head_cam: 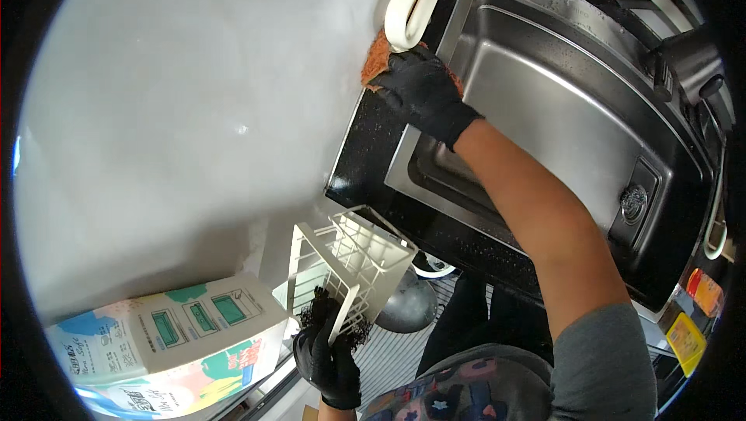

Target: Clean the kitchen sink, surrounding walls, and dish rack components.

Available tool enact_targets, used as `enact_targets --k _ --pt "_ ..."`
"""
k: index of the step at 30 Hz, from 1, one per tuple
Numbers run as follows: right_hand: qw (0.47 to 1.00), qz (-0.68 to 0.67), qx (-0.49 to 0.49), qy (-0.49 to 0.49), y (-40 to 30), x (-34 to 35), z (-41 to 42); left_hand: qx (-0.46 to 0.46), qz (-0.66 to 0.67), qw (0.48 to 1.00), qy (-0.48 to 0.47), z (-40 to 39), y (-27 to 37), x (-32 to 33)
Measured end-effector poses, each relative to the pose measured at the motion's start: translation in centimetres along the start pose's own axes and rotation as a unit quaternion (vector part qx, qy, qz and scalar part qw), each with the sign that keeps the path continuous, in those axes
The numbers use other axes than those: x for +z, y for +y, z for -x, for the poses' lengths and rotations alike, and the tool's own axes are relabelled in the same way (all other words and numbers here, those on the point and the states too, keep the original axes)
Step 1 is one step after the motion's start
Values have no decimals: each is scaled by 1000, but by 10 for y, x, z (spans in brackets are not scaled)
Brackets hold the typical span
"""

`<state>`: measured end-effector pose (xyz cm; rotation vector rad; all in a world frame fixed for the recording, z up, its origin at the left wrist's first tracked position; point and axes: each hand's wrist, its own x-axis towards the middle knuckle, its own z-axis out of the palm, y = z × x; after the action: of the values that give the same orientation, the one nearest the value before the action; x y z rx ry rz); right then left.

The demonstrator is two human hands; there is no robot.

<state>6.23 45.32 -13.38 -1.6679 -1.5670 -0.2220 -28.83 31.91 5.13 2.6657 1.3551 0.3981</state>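
Note:
My right hand (424, 87), in a black glove, presses an orange-brown cloth (377, 60) against the black countertop (370, 144) along the sink's edge. Cloth shows on both sides of the fingers. Low in the view, my left hand (327, 357), also gloved in black, grips a white wire caddy (317, 252) with a solid side panel. The caddy is held tilted, off the counter's near corner. Dark, stringy material (358, 333) shows at the caddy's lower end by my left fingers; what it is I cannot tell.
A steel sink (559, 106) with a drain strainer (633, 202) lies beneath my right forearm. A cream looped frame (402, 18) stands right by my right hand. At lower left is a printed carton (192, 333). A round metal pan (408, 304) sits low on a wire shelf (384, 371).

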Motion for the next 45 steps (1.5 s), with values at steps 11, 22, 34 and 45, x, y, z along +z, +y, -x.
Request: enact_targets --k 11,22,34,45 --pt "775 -543 250 -205 -104 -103 169 -38 175 982 60 -36 6 34" --pt "743 -432 507 60 -12 -169 95 107 -64 986 106 -127 37 107" --pt "985 -171 11 -5 73 -80 -68 99 -125 985 68 -161 38 114" --pt "950 -221 181 127 54 -52 -1 236 -32 958 159 -118 60 110"
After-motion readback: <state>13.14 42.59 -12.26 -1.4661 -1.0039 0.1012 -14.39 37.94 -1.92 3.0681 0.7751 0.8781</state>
